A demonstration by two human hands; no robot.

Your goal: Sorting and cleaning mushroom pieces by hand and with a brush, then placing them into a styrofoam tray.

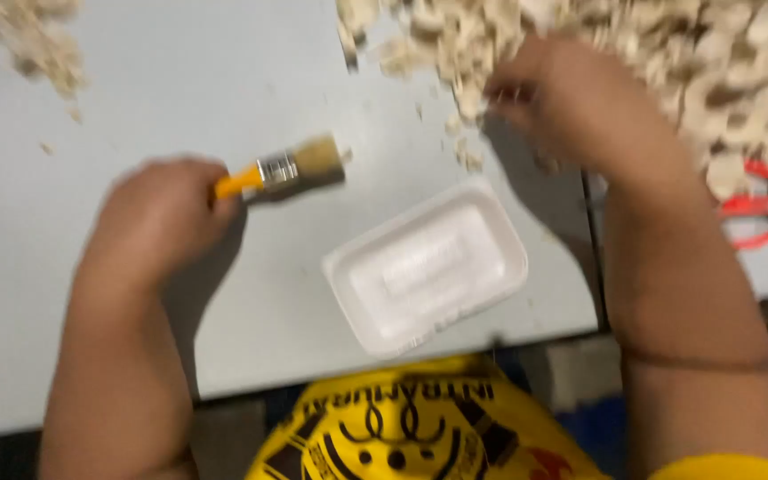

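The left hand [160, 213] is clenched round the orange handle of a paintbrush [288, 172], its pale bristles pointing away from the palm toward the right and clear of the worktop [180, 80], seemingly kept ready; the right hand [562, 98] reaches into a heap of pale, ring-like pieces [668, 53], fingers curled as if picking 1 out, though blur hides whether anything is gripped; a white foam tray [426, 267] lies empty between the 2 hands, within easy reach of both; red-handled scissors [753, 209] lie just right of the right forearm.
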